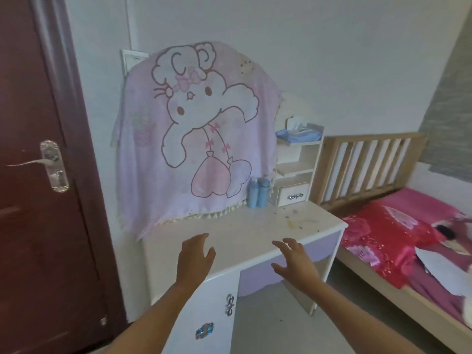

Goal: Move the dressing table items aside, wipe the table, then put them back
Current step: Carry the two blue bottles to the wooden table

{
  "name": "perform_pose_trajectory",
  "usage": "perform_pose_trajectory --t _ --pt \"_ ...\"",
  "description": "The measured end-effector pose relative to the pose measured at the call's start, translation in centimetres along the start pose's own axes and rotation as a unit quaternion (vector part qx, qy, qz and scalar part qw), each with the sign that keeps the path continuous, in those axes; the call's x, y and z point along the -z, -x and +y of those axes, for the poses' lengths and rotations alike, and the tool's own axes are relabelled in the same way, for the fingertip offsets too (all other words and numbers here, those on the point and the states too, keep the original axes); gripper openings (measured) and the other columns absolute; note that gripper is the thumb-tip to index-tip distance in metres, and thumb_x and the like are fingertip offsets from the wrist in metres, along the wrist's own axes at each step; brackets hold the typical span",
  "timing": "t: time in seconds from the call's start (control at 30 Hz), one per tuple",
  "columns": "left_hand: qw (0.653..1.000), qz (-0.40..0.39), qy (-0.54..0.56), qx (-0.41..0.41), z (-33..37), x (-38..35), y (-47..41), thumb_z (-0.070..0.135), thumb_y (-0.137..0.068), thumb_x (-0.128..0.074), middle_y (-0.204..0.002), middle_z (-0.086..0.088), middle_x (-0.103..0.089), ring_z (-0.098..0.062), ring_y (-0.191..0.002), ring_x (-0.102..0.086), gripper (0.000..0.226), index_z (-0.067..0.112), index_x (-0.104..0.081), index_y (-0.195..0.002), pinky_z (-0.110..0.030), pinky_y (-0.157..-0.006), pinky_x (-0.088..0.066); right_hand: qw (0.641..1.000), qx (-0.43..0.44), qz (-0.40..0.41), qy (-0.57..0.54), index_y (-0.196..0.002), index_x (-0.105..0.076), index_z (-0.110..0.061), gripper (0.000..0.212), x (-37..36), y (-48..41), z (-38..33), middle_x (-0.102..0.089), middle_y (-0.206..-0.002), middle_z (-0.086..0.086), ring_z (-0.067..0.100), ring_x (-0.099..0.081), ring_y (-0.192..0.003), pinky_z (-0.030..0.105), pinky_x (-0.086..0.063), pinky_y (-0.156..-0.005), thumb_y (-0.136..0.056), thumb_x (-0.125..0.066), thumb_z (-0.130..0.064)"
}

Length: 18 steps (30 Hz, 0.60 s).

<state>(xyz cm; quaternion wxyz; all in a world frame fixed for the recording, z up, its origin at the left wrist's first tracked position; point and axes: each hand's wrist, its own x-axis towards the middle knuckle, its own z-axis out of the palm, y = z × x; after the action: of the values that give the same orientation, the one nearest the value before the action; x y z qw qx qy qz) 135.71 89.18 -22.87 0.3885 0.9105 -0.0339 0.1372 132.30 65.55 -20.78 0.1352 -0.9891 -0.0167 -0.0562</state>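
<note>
Blue bottles (263,194) stand at the back right of the dressing table (237,233), just beside the small drawer unit (293,195). The clearing step appears not yet begun, and specks mark the top near the right edge. The next move calls for a reach forward and right to grip the bottles. The left hand (195,256) and right hand (293,259) hover over the front edge, fingers spread and relaxed, holding nothing.

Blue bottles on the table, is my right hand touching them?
Apart. The head view shows the right hand at the front edge, bare tabletop separating it from the blue bottles at the back.
</note>
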Motion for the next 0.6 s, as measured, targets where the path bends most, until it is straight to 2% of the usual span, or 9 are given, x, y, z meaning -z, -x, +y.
perform_pose_trajectory --t 0.17,0.33,0.6 --pt "0.999 -0.036 0.021 -0.029 1.7 -4.1 -8.9 0.019 -0.092 -0.052 -0.139 -0.009 -0.046 -0.025 -0.132 -0.034 0.045 0.009 -0.043 -0.135 -0.034 -0.106 -0.031 0.999 -0.048 0.003 0.0 -0.142 -0.029 -0.027 0.059 1.8 -6.6 3.1 -0.027 -0.148 0.005 0.022 -0.029 -0.134 0.033 -0.032 -0.107 -0.09 -0.055 -0.033" --pt "0.996 -0.062 0.047 -0.048 2.6 -8.7 -16.3 0.017 -0.089 -0.055 -0.133 -0.011 -0.051 -0.027 -0.127 -0.041 0.043 0.007 -0.048 -0.13 -0.038 -0.104 -0.036 0.995 -0.096 -0.001 0.002 -0.142 -0.028 -0.027 0.058 1.4 -11.3 6.4 -0.028 -0.147 0.004 0.021 -0.03 -0.133 0.032 -0.036 -0.104 -0.09 -0.054 -0.032" --pt "0.992 -0.112 0.029 -0.051 3.1 -16.7 -21.3 0.018 -0.092 -0.051 -0.135 -0.005 -0.05 -0.022 -0.129 -0.037 0.042 0.011 -0.046 -0.132 -0.031 -0.103 -0.034 0.99 -0.135 -0.029 -0.014 -0.143 -0.028 -0.027 0.059 -1.1 -17.0 12.6 -0.028 -0.146 0.002 0.021 -0.03 -0.133 0.032 -0.036 -0.106 -0.09 -0.054 -0.032"
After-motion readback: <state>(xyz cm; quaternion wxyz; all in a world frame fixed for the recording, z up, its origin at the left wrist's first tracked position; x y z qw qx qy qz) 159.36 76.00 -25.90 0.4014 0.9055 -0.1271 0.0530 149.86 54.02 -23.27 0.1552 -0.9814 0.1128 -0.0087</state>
